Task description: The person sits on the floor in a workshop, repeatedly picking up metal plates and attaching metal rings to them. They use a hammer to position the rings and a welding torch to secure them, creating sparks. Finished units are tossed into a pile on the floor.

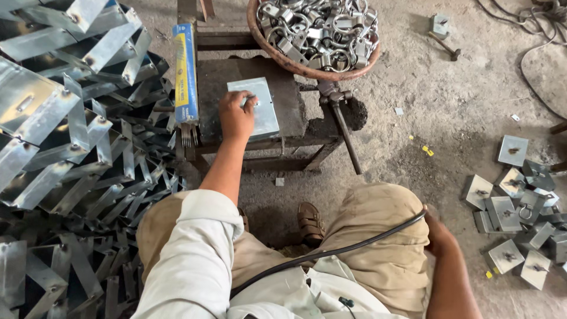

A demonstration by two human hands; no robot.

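My left hand [235, 115] reaches forward onto a low dark metal workbench [218, 77] and pinches a small metal piece against a square galvanised plate [260, 106] lying flat there. My right hand [438, 233] rests beside my right knee, mostly hidden behind the trouser leg; I cannot see its fingers. A black cable [331, 251] runs across my lap toward that hand.
A round basin [277, 50] of metal shackles sits at the bench's far right. A blue and yellow box of rods [185, 71] lies along its left edge. Bent steel brackets [71, 147] are heaped left. Finished plates [514, 218] lie right, a hammer [444, 44] farther back.
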